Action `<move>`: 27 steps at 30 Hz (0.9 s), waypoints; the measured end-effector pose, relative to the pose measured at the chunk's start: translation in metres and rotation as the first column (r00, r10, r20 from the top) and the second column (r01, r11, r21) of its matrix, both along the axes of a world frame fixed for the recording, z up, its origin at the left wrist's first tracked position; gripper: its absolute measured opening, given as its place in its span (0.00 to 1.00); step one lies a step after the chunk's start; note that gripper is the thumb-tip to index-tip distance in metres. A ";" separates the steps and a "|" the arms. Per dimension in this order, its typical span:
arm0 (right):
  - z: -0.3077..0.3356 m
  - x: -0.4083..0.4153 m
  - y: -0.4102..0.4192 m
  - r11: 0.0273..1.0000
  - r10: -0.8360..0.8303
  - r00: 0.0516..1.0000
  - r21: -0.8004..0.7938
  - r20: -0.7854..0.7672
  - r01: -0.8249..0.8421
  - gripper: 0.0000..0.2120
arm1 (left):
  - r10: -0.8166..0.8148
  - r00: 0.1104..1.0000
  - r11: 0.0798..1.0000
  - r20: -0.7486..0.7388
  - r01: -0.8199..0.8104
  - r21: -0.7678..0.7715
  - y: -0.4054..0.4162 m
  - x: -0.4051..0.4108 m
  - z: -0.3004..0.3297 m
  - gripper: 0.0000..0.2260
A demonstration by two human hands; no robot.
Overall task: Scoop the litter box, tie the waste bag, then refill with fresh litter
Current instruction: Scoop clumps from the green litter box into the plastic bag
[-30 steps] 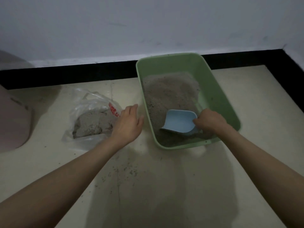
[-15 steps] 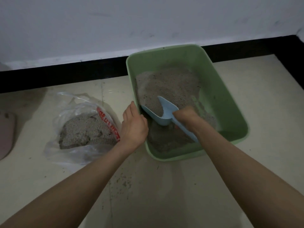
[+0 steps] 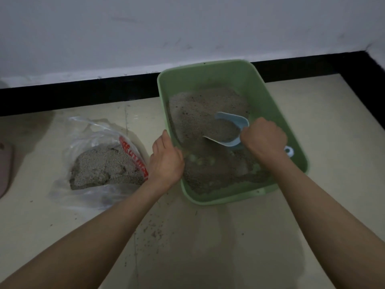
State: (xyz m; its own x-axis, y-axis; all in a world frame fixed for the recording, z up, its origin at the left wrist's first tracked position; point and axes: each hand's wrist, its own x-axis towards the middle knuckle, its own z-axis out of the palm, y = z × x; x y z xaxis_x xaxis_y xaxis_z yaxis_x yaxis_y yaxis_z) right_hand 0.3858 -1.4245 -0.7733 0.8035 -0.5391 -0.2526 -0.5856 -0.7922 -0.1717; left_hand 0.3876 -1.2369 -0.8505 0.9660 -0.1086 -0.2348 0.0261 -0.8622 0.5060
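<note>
Head view: cream tile floor (image 3: pixel 312 126) scattered with litter grains around 6 o'clock, black baseboard (image 3: pixel 83 94) under a white wall (image 3: pixel 145 28) at 12. Green litter box (image 3: pixel 277 113) sits centre-right, litter (image 3: pixel 198 107) heaped at its far end. Right hand (image 3: pixel 265 138) is fisted around the handle of a blue scoop (image 3: pixel 231 130) loaded with litter, inside the box. Left hand (image 3: pixel 166 161) grips the box's left rim. Clear waste bag (image 3: pixel 100 155) with litter at 9 o'clock; its red print is unreadable. Pink object (image 3: pixel 5 167) at far left edge.
</note>
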 end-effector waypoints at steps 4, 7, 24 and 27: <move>0.014 -0.002 -0.003 0.969 0.114 0.992 -0.214 -0.058 -0.124 0.10 | -0.003 1.000 1.000 -0.011 0.003 0.009 0.000 0.000 0.002 0.25; 0.016 -0.005 -0.005 0.952 0.159 0.987 -0.259 -0.037 -0.163 0.09 | 0.003 1.000 1.000 -0.024 -0.003 0.012 0.000 0.000 0.003 0.25; -0.012 0.060 0.016 0.795 0.430 0.899 -0.436 -0.086 -0.422 0.18 | 0.033 0.999 0.999 0.007 -0.033 0.006 -0.003 -0.001 -0.002 0.25; -0.018 0.078 0.035 0.719 0.532 0.832 -0.435 -0.159 -0.543 0.16 | 0.036 0.999 0.999 -0.005 -0.036 -0.004 -0.002 -0.001 -0.003 0.26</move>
